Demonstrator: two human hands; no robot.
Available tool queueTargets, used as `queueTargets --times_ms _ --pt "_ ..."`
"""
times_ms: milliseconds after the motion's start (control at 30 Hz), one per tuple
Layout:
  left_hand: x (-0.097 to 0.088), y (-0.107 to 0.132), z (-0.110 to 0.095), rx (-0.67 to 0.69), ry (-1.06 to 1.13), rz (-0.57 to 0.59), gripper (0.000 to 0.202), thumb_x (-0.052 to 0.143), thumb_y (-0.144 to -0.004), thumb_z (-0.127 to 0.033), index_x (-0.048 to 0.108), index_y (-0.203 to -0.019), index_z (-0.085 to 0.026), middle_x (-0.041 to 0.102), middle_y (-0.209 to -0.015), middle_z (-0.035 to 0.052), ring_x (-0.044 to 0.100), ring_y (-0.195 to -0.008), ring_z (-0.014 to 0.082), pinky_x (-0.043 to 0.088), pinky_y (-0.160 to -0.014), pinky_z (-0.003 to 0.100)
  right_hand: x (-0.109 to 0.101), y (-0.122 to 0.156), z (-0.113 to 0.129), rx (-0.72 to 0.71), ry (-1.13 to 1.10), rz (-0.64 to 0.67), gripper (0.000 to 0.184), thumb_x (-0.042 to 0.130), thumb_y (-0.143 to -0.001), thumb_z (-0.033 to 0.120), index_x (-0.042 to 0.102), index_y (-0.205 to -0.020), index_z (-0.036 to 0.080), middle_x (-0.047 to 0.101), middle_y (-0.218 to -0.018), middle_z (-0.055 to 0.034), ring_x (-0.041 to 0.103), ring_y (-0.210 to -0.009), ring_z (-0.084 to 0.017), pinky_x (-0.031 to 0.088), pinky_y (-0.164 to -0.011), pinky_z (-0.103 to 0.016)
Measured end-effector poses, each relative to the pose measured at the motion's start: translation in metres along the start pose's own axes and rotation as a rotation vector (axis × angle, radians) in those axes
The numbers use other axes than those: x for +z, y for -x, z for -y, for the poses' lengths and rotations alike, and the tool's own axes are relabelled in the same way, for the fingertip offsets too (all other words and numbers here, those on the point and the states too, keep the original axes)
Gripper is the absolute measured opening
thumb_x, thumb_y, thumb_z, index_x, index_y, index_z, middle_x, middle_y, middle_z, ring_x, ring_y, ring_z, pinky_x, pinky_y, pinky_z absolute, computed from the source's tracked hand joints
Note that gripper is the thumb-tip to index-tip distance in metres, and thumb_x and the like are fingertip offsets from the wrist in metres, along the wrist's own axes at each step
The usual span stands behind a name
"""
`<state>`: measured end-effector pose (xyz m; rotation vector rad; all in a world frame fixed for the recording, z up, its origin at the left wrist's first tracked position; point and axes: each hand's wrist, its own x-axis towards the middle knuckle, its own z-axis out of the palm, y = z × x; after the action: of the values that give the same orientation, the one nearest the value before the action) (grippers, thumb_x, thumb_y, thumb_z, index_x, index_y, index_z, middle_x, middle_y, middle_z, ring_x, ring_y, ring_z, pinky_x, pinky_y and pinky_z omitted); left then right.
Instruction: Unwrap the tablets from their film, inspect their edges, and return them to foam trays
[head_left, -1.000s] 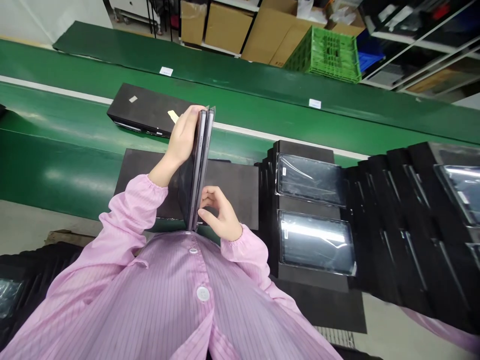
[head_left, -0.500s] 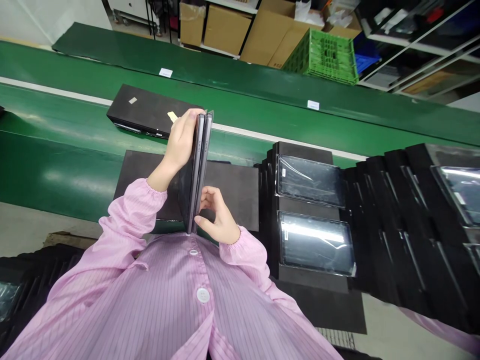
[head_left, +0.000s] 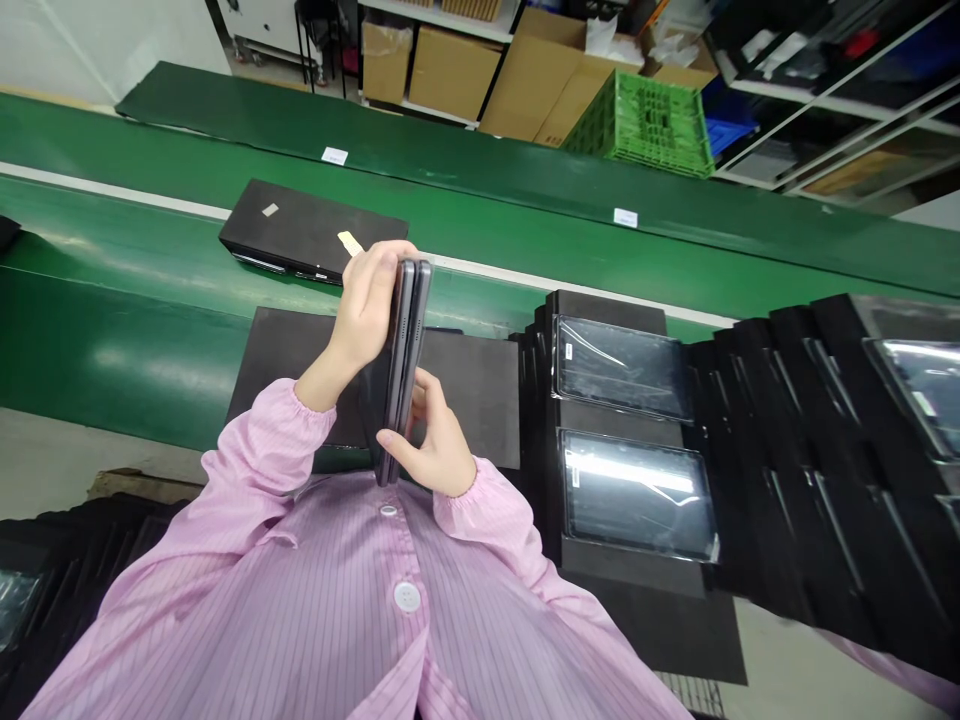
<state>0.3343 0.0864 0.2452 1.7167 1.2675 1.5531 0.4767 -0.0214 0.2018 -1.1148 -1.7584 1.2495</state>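
Note:
Two dark tablets (head_left: 406, 350) stand on edge, face to face, close against my chest. Around their far upper corner my left hand (head_left: 365, 305) is closed, its fingers bent over the top edge. Lower down, my right hand (head_left: 431, 440) grips the near right side, with the thumb across the edges and the fingers behind. Under the hands lies a flat black foam tray (head_left: 472, 390), partly covered by my arms and the tablets.
A long black foam block (head_left: 307, 222) with a yellow tag sits on the green bench (head_left: 112, 350). To the right, stacked black foam trays (head_left: 619, 572) carry two film-wrapped tablets (head_left: 637, 495). More slotted foam stacks (head_left: 810, 470) stand farther right. A green crate (head_left: 649, 125) is behind the bench.
The tablets have come down slightly towards my chest, with both hands still on them. My right thumb has slid across onto their edges, and the clear film at the top no longer shows.

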Motion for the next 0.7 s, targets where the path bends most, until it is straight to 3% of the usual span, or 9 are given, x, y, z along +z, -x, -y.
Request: queueTargets --times_ms 133,267,700 --pt "-0.001 0.011 -0.013 0.043 -0.060 0.022 0.053 0.021 -0.099 -0.058 0.064 -0.097 -0.028 0.070 -0.103 0.0034 0.062 -0.106 0.0207 0.033 -0.112 0.040 0.005 0.000 0.009 0.059 0.136 -0.083 0.080 0.076 -0.073 0.046 0.033 -0.137 0.024 0.062 -0.075 0.0028 0.062 -0.058 -0.019 0.047 -0.054 -0.031" --pt "-0.001 0.020 -0.022 0.079 -0.086 0.053 0.052 0.019 -0.101 -0.053 0.064 -0.100 -0.027 0.070 -0.106 0.0022 0.062 -0.109 0.0202 0.026 -0.117 0.041 0.011 0.002 0.014 0.053 0.185 -0.108 0.083 0.076 -0.071 0.045 0.032 -0.137 0.023 0.068 -0.077 -0.0008 0.068 -0.062 -0.026 0.048 -0.053 -0.033" --pt "-0.001 0.022 -0.017 0.056 -0.047 -0.003 0.053 0.021 -0.099 -0.058 0.065 -0.101 -0.028 0.068 -0.112 0.0042 0.058 -0.117 0.0220 0.028 -0.117 0.042 0.014 0.000 0.020 0.086 0.221 -0.098 0.076 0.066 -0.070 0.035 0.034 -0.137 0.021 0.068 -0.071 0.0013 0.066 -0.054 -0.022 0.048 -0.051 -0.031"
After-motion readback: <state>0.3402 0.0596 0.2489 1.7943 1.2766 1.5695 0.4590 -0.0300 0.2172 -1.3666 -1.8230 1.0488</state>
